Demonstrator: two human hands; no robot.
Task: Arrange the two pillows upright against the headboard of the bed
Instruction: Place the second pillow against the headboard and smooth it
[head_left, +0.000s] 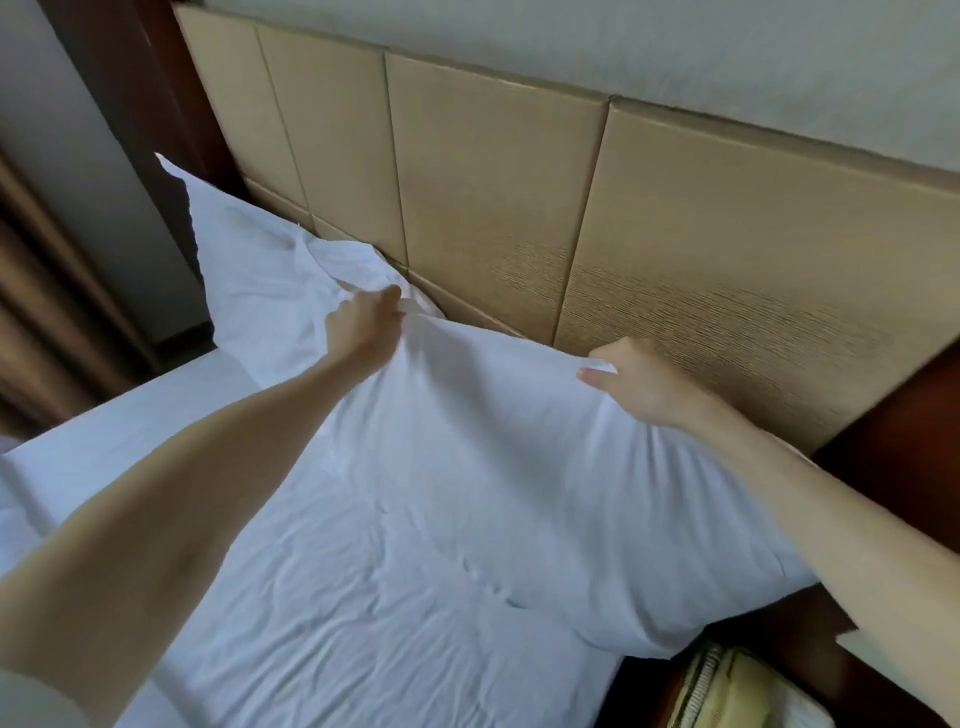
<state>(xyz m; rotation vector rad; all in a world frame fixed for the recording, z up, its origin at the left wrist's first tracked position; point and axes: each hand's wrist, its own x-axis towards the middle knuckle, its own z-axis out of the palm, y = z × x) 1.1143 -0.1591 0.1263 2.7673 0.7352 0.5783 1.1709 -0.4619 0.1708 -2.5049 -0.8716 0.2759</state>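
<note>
Two white pillows lie at the head of the bed. The near pillow (519, 441) leans toward the tan padded headboard (519, 197), its top edge close to the panels. My left hand (363, 325) pinches its upper left corner. My right hand (631, 382) grips its top edge further right, thumb over the fabric. The far pillow (249, 260) rests against the headboard at the left, partly tucked behind the near one.
The white sheet (337, 623) covers the mattress below the pillows. Dark wood framing (893, 441) borders the headboard on the right. A yellowish striped cloth (727, 686) lies at the lower right. Brown curtains (31, 312) hang at the left.
</note>
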